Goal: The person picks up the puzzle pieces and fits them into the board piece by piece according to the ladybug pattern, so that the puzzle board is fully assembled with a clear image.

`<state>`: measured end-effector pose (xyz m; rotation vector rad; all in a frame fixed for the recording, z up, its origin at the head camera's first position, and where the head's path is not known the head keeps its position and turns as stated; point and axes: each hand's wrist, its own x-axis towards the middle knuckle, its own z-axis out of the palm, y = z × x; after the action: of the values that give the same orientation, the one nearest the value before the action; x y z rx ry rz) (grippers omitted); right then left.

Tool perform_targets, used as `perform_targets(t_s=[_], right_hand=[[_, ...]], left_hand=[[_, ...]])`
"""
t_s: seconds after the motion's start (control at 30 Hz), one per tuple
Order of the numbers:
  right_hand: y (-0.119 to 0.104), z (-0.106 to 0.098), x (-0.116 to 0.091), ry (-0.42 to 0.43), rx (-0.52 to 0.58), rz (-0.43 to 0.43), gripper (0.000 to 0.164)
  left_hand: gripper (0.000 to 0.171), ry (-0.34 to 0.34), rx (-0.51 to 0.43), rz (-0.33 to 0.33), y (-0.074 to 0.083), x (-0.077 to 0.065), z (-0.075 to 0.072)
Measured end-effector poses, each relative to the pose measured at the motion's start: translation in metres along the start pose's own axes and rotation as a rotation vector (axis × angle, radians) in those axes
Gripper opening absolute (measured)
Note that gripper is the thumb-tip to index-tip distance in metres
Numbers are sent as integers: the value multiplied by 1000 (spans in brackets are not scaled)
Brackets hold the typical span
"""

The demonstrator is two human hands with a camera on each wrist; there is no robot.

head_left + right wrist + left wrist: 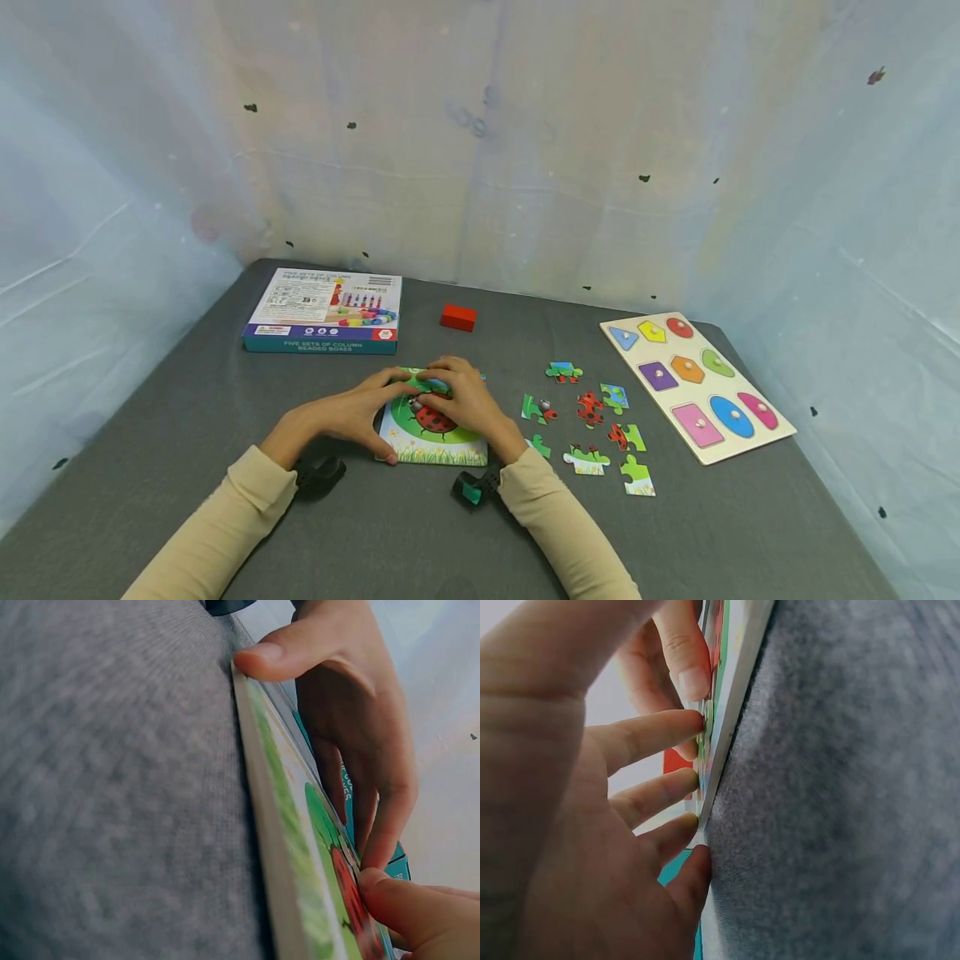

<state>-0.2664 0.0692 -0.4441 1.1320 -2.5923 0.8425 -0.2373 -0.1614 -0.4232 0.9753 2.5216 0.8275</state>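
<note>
A square ladybug puzzle board (450,450) lies flat on the grey table under both hands. My left hand (352,414) spans its left side, the thumb at the front left corner and the fingertips on the upper part of the picture. From the right, my right hand (467,398) reaches over the upper right part, with its thumb pressing on the picture near the ladybug. The fingertips of both hands come close together there, as the left wrist view shows along the board's edge (731,720). The right hand covers the board's upper right corner.
Several loose puzzle pieces (590,409) lie right of the board. Beyond them is a wooden shape board (697,392) with knobbed pieces. A boxed bead set (322,312) stands at the back left, with a red block (458,317) to its right.
</note>
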Motion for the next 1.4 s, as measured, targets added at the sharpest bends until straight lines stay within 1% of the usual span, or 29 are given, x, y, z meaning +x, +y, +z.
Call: perform_targets(t_s=[0.17,0.33,0.43,0.57,0.67,0.77,0.93,1.03,1.1,1.17,1.3,1.4], right_hand=[[0,2,0,-2,-15,28,34],[0,2,-1,-2,-7,41,33],[0,3,-2,1,-2,41,32],[1,3,-2,2,4,42,30],[0,1,-2,-7,9,40,30],[-3,-5,-1,-66,7,51,31],[-5,-21,1,-242,13,49,38],[-1,-33,2,-308,44,43,44],[2,-42,0,-305,75,43,46],[6,-51,-2,-276,87,19,47],[16,-72,-13,-187,108,-19,46],[25,-87,-24,-127,114,-3,48]], left_hand=[[98,11,25,11,1,1,0],[98,18,61,60,2,2,1],[97,17,50,86,2,2,1],[98,12,24,98,2,2,1],[97,12,23,113,2,3,2],[96,8,28,125,2,3,2],[97,-6,37,111,3,2,2],[98,-12,39,96,3,2,2],[99,-14,39,85,3,3,1],[99,-11,38,77,2,3,1],[98,-10,41,77,2,4,0],[98,-11,42,77,2,4,0]])
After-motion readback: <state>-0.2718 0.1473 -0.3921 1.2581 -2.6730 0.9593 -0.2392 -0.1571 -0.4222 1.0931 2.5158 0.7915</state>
